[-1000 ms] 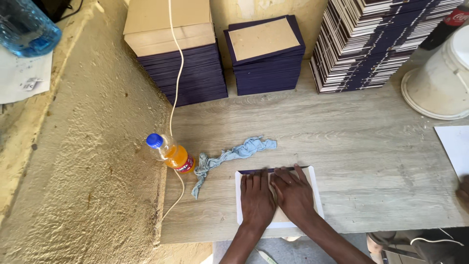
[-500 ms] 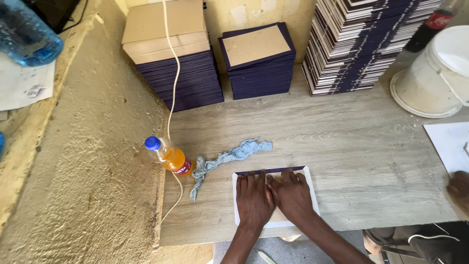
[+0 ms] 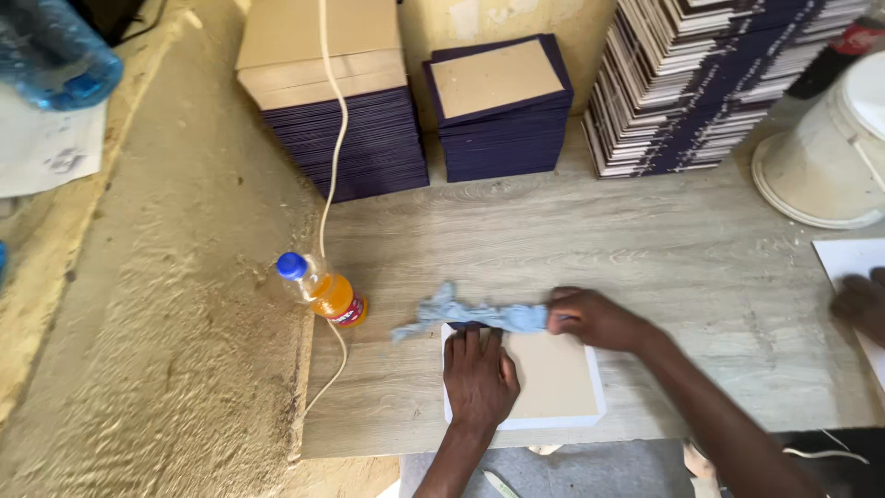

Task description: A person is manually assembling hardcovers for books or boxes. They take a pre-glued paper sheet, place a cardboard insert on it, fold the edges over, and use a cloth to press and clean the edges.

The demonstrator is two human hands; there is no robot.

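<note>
Left hand flat on a board, right hand pinching a blue rag along its far edge.

Nearest, the brown board (image 3: 553,378) on its white sheet lies close to the table's (image 3: 645,258) near edge, with only a thin strip of bare wood before the drop. The left hand (image 3: 479,378) lies palm down on the board's left part, fingers spread and pointing away, closed on nothing, wrist straight back over the edge. The right hand (image 3: 595,318) reaches in from the right, forearm slanting across the corner, fingers curled tight round one end of the blue rag (image 3: 470,314), which trails leftward over the board's far edge. An orange drink bottle (image 3: 323,290) lies at the table's left edge, near the rag's tip. Beyond is a broad stretch of open wood, then dark blue stacks of covers (image 3: 498,111) along the wall and a white bucket (image 3: 820,157) far right.
</note>
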